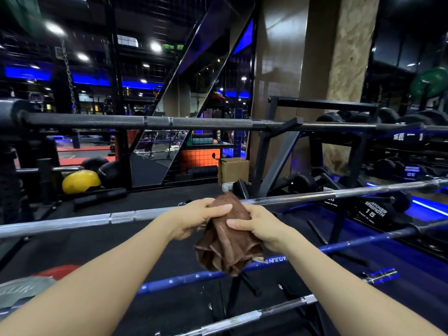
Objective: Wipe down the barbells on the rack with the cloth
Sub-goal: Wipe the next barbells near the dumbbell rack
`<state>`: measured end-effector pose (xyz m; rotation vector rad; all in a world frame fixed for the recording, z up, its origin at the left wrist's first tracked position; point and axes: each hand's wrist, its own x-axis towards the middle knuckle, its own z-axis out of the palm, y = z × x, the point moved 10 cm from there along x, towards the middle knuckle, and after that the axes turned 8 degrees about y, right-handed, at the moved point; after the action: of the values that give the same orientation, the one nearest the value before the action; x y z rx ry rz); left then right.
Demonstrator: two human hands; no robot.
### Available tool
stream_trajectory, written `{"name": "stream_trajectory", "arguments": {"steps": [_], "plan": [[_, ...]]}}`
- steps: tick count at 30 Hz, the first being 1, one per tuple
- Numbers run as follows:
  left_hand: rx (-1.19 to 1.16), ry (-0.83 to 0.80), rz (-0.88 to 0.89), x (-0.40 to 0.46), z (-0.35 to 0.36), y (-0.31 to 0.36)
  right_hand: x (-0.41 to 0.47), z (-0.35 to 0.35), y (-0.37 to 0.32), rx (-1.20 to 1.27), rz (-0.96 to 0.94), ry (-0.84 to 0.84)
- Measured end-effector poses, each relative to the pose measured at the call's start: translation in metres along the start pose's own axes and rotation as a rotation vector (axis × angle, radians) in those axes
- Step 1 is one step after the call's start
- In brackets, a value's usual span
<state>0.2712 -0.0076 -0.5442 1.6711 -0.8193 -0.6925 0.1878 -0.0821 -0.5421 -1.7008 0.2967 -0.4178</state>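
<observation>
A brown cloth (229, 248) hangs bunched in the middle of the view, draped over a silver barbell (97, 220) that runs across the rack. My left hand (194, 219) grips the cloth from the left, thumb on top. My right hand (261, 226) grips it from the right. A black barbell (169, 122) lies higher on the rack. Lower down, a blue barbell (184, 278) and another silver barbell (242, 318) lie across it.
The black rack frame (274, 154) rises at the right of centre. Dumbbells (371, 212) fill shelves at the right. A yellow ball (80, 181) and black balls lie on the floor at the left. A cardboard box (234, 169) stands beyond the rack.
</observation>
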Motion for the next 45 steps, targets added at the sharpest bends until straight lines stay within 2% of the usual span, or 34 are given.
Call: {"name": "stream_trajectory", "arguments": {"steps": [2,7,9,12,14,16,18,19,21,24,29,32,34,35,38,41,43,45], "plan": [[0.017,0.035,0.012,0.004,-0.009,0.002,0.012,-0.005,-0.001,0.01,0.012,0.034],[0.262,0.481,0.137,0.031,-0.052,0.043,0.044,-0.03,-0.018,-0.148,-0.138,0.298],[0.367,0.653,0.144,0.039,-0.065,0.056,0.056,-0.032,-0.028,-0.275,-0.229,0.403],[0.499,0.741,0.083,0.054,-0.074,0.052,0.07,-0.028,-0.033,-0.612,-0.317,0.545],[0.55,0.752,0.018,0.064,-0.08,0.035,0.068,-0.013,-0.039,-0.761,-0.474,0.593],[0.551,0.711,-0.009,0.073,-0.083,0.023,0.067,0.018,-0.038,-0.849,-0.614,0.463],[0.503,0.672,-0.003,0.072,-0.091,0.016,0.071,0.039,-0.024,-0.995,-0.636,0.372],[0.512,0.663,0.019,0.069,-0.098,0.015,0.073,0.043,-0.02,-1.089,-0.644,0.397],[0.676,0.614,0.056,0.06,-0.109,0.008,0.076,0.046,-0.017,-1.234,-0.676,0.482],[0.964,0.493,0.08,0.045,-0.107,-0.009,0.086,0.049,-0.017,-1.327,-0.708,0.528],[1.025,0.49,0.232,0.035,-0.101,-0.008,0.097,0.017,-0.017,-1.48,-0.657,0.482],[0.984,0.46,0.239,0.036,-0.1,-0.007,0.098,-0.027,-0.019,-1.411,-0.547,0.583],[0.971,0.457,0.244,0.037,-0.098,-0.005,0.09,-0.019,-0.022,-1.345,-0.591,0.717],[0.974,0.461,0.242,0.037,-0.097,-0.005,0.087,0.001,-0.02,-1.316,-0.601,0.727],[1.014,0.475,0.242,0.038,-0.098,-0.004,0.077,0.055,-0.021,-1.167,-0.675,0.68],[1.013,0.462,0.234,0.037,-0.099,-0.003,0.075,0.054,-0.027,-1.196,-0.784,0.606],[0.982,0.459,0.234,0.035,-0.101,-0.004,0.081,0.024,-0.025,-1.239,-0.678,0.566],[0.967,0.459,0.24,0.035,-0.101,-0.006,0.092,-0.02,-0.022,-1.25,-0.482,0.635]]}}
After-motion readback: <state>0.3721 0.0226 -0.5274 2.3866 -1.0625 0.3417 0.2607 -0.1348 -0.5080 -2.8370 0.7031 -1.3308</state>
